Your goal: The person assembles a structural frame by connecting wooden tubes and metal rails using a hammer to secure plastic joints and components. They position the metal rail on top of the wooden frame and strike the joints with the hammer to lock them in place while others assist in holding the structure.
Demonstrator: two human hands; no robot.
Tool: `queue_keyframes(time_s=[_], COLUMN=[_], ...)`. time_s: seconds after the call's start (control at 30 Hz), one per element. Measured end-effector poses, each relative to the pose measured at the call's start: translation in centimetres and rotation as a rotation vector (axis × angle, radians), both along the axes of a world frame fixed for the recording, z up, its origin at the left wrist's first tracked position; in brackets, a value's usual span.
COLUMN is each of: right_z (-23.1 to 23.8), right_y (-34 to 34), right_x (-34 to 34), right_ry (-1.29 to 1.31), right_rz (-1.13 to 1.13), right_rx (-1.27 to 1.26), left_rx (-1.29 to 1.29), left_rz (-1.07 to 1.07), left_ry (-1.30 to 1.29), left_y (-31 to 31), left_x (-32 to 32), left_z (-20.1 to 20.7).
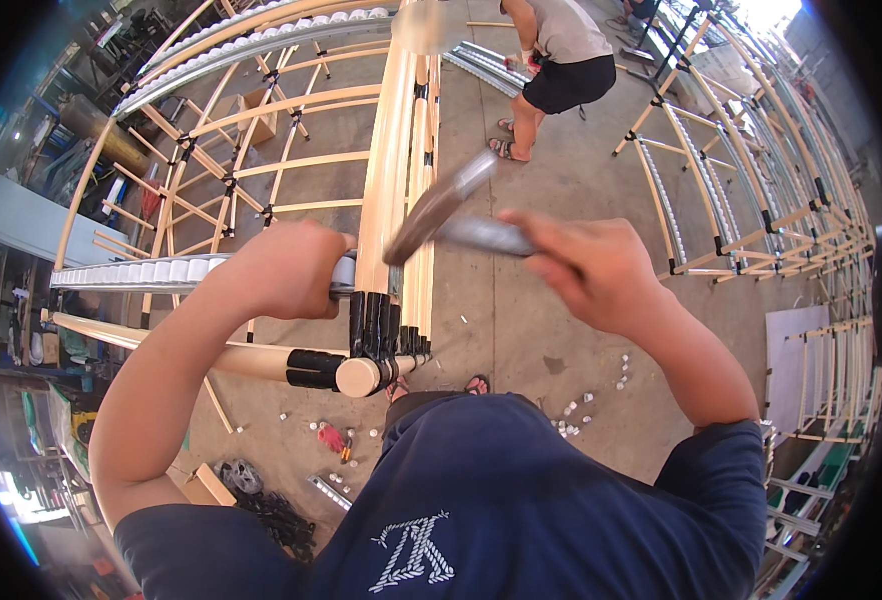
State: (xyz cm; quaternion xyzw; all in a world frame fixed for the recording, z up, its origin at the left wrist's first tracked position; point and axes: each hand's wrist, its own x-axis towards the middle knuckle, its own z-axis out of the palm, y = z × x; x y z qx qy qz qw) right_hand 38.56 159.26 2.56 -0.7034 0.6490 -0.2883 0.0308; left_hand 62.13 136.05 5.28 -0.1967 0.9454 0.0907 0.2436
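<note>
My right hand (596,270) is closed round the handle of a hammer (443,208), which is smeared by motion. The hammer head is just right of a cream-coloured upright pipe (386,190) of the rack frame. My left hand (296,268) is a fist wrapped over the end of a roller track (176,271) with white rollers, close to that upright. Its fingertips are hidden. Below the hands, black joints (371,325) clamp the upright to a horizontal cream pipe (261,360), whose round capped end points toward me.
Ahead on the right, another person (561,60) bends over metal roller tracks (483,68) on the floor. More pipe racks (721,180) stand at the right. Loose white rollers (573,410), a red glove (331,437) and black joints (271,510) lie on the floor near me.
</note>
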Motion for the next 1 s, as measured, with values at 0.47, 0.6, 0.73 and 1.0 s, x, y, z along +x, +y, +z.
queue_keyframes(time_s=[0.47,0.6,0.73,1.0], right_z=[-0.4,-1.3,-3.4,-1.1], right_y=[0.6,1.0,1.3,-0.6], right_x=[-1.0,0.2,0.1,3.6], right_ry=[-0.092,0.029,-0.030,-1.106], right_rz=[-0.060,-0.078,-0.072,0.184], right_rx=[-0.188,-0.050,0.024,-0.335], left_rx=[-0.005,0.020,-0.001,-0.030], left_rz=[0.022,0.023,0.032,0.035], left_ry=[-0.045,-0.051,-0.055,0.014], left_y=[0.5,0.6,0.6,0.7], left_x=[-0.6,-0.8,-0.8,-0.5], left_z=[0.5,0.8,0.6,-0.4])
